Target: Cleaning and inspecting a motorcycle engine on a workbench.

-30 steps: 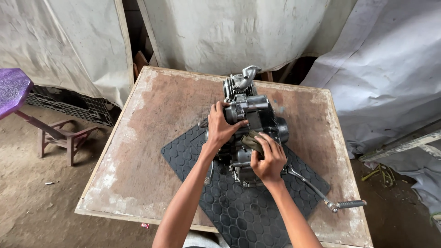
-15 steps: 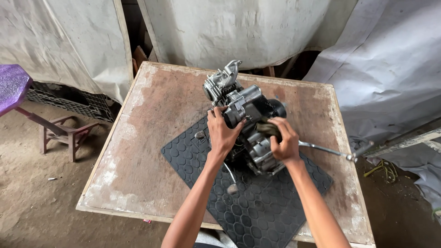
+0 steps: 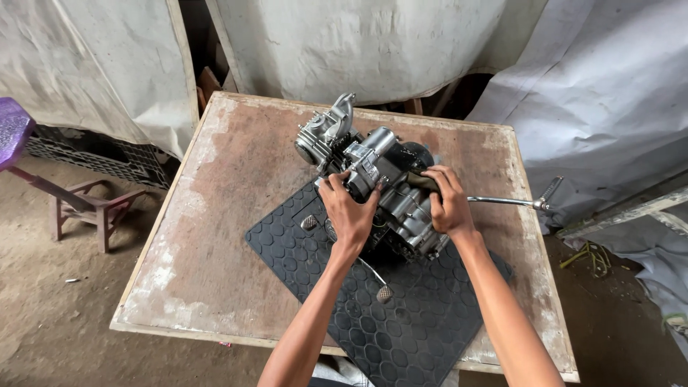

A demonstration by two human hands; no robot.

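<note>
Motorcycle engine [image 3: 373, 179]: frame centre, on black rubber mat [image 3: 401, 315] atop worn wooden table [image 3: 215, 236]. Left hand [image 3: 349, 208] fingers curled over casing; right hand [image 3: 446, 201] wrapped around its right side. Engine underside hidden; kick lever [image 3: 512, 201] juts right.

Worn brown wooden table [image 3: 236, 208] carries a black hexagon-patterned rubber mat [image 3: 401, 315] at its near right, with a grey motorcycle engine [image 3: 380, 179] resting on the mat's far edge.

left hand [image 3: 349, 209]: bare, no glove, ring or watch | right hand [image 3: 448, 203]: bare | forearms [image 3: 308, 337]: unsleeved, slim
</note>
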